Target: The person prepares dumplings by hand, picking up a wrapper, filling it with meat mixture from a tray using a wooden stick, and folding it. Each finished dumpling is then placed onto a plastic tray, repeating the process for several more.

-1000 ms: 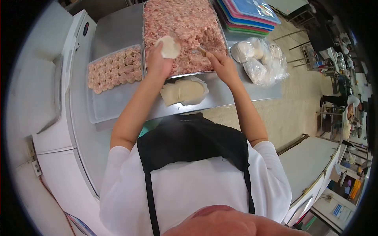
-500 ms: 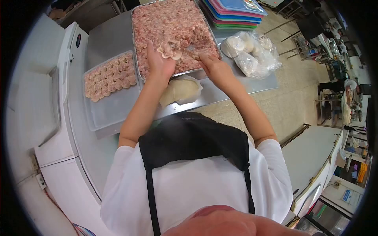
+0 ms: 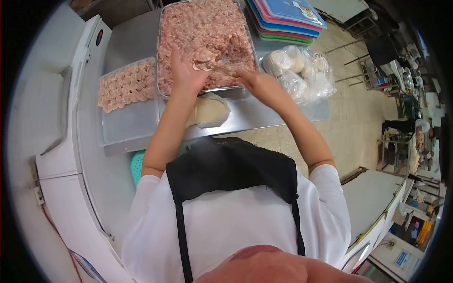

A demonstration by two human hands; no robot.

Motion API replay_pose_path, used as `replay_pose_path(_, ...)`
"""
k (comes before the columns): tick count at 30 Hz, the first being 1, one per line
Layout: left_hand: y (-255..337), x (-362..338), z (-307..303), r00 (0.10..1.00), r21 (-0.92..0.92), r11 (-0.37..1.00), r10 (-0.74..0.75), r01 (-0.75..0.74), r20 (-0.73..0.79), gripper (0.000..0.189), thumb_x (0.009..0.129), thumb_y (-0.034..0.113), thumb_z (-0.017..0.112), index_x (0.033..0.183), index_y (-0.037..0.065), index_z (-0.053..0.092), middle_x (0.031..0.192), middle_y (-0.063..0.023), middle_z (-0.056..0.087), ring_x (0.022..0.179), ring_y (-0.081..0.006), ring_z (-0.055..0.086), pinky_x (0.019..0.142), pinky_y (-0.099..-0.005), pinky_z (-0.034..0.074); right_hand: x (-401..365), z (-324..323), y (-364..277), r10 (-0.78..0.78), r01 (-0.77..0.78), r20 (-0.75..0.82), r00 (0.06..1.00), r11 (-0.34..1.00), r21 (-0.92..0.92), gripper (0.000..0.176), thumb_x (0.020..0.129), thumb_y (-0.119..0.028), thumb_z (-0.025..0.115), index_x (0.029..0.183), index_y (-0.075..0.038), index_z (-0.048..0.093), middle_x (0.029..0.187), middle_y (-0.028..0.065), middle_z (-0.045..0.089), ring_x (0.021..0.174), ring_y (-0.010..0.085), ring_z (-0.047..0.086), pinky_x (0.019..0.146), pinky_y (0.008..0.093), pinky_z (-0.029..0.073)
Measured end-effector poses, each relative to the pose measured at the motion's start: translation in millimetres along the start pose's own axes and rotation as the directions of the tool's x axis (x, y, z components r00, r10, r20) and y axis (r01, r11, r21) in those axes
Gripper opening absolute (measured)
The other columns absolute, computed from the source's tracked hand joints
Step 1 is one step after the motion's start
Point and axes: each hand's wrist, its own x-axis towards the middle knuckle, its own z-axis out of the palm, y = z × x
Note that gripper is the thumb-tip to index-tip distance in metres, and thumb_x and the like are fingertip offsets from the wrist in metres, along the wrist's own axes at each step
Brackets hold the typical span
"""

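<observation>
My left hand cups a thin round dumpling wrapper with pink meat filling on it, thumb raised. In my right hand is a slim spreading stick, its tip at the filling. Both hands are over the near part of a large metal tray full of ground meat. Just below it lies a stack of pale wrappers in paper or plastic, partly behind my left forearm. To the left, rows of filled dumplings sit in the far part of a clear plastic tray.
Right of the meat are clear bags of white dough balls and a stack of coloured lids. A white appliance stands left of the metal table. A turquoise perforated basket shows below. A person is far right.
The view has shifted slightly, and the turquoise basket now shows. The stick has moved slightly against the filling, which looks spread wider on the wrapper. Both hands keep their holds.
</observation>
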Motion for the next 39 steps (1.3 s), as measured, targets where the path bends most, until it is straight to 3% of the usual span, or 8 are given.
replay_pose_path(3,-8.7,5.3,-5.4,0.996,0.045,0.998,0.05,-0.047,-0.069,0.075,0.089,0.06,0.047,0.139,0.006,0.036,0.141,-0.0192,0.039,0.13,-0.0408,0.036,0.107,-0.0616,0.024,8.8,-58.1,-15.5,0.087,-0.055,0.123,0.989,0.968,-0.243,0.021,0.09,-0.018,0.054,0.109,-0.011,0.06,0.081,0.0136,0.06,0.078,0.0351,0.063,0.064,0.0449,0.05)
replay_pose_path(13,-10.5,6.1,-26.3,0.968,0.162,0.978,0.095,-0.135,0.233,0.053,0.084,0.026,0.066,0.13,0.008,0.045,0.123,-0.0143,0.052,0.119,-0.0332,0.048,0.101,-0.055,0.038,16.9,-55.4,31.9,0.042,-0.056,0.042,0.998,0.901,0.43,0.03,0.096,-0.025,0.051,0.111,-0.002,0.062,0.099,0.0196,0.066,0.089,0.0358,0.063,0.077,0.0395,0.049)
replay_pose_path(18,-4.7,-22.9,-6.0,0.72,0.754,-0.131,0.231,-0.644,0.655,0.059,0.076,0.01,0.074,0.129,0.007,0.049,0.119,-0.0115,0.059,0.106,-0.0242,0.059,0.1,-0.0366,0.042,9.4,-77.4,32.1,-0.04,-0.13,0.288,0.957,0.827,0.547,0.035,0.097,-0.029,0.05,0.113,-0.001,0.062,0.098,0.02,0.067,0.089,0.0341,0.065,0.077,0.0368,0.049)
replay_pose_path(21,1.7,-11.5,-14.3,0.793,0.786,0.216,-0.072,-0.58,0.605,0.06,0.072,0.018,0.079,0.125,0.006,0.055,0.117,-0.0125,0.061,0.103,-0.023,0.061,0.097,-0.0312,0.043,5.6,-75.9,30.7,-0.102,-0.054,0.266,0.958,0.851,0.522,0.037,0.096,-0.032,0.052,0.116,-0.002,0.062,0.098,0.0194,0.068,0.089,0.0327,0.065,0.079,0.0356,0.05)
replay_pose_path(24,18.5,-8.3,-13.0,0.882,0.913,-0.072,-0.298,-0.403,0.366,0.052,0.069,0.021,0.081,0.113,0.002,0.061,0.112,-0.0134,0.064,0.107,-0.0221,0.059,0.096,-0.033,0.043,2.6,-55.9,34.7,-0.148,-0.049,0.309,0.939,0.834,0.55,0.038,0.095,-0.032,0.055,0.118,-0.002,0.061,0.096,0.0171,0.068,0.084,0.0269,0.064,0.076,0.0329,0.049)
replay_pose_path(27,2.6,-20.5,-21.1,0.815,0.764,-0.307,-0.075,-0.568,0.575,0.044,0.071,0.023,0.08,0.105,-0.001,0.063,0.103,-0.0118,0.067,0.101,-0.0195,0.061,0.089,-0.0325,0.046,11.5,-27.8,62.7,-0.187,-0.008,0.306,0.933,0.843,0.538,0.036,0.094,-0.029,0.058,0.119,-0.003,0.061,0.089,0.0138,0.068,0.074,0.0182,0.062,0.069,0.0306,0.049)
replay_pose_path(33,-3.0,-1.8,-22.7,0.991,0.98,-0.149,-0.046,-0.134,0.129,0.056,0.074,0.033,0.077,0.114,-0.002,0.059,0.11,-0.0134,0.064,0.096,-0.0228,0.061,0.085,-0.0336,0.047,1.3,-31.5,38.3,-0.14,0.161,-0.134,0.981,0.973,0.167,0.024,0.09,-0.027,0.057,0.11,-0.016,0.062,0.086,0.0102,0.064,0.08,0.034,0.064,0.067,0.0475,0.049)
replay_pose_path(39,-11.0,-4.3,-42.9,0.99,0.99,-0.012,0.005,-0.138,0.138,0.056,0.077,0.024,0.077,0.123,0.001,0.054,0.112,-0.0068,0.064,0.08,-0.0105,0.06,0.066,-0.0276,0.052,0.7,-3.3,90.5,-0.023,0.033,0.131,0.991,0.997,-0.07,0.021,0.091,-0.027,0.053,0.104,-0.016,0.065,0.085,0.0126,0.065,0.083,0.0341,0.064,0.066,0.0461,0.049)
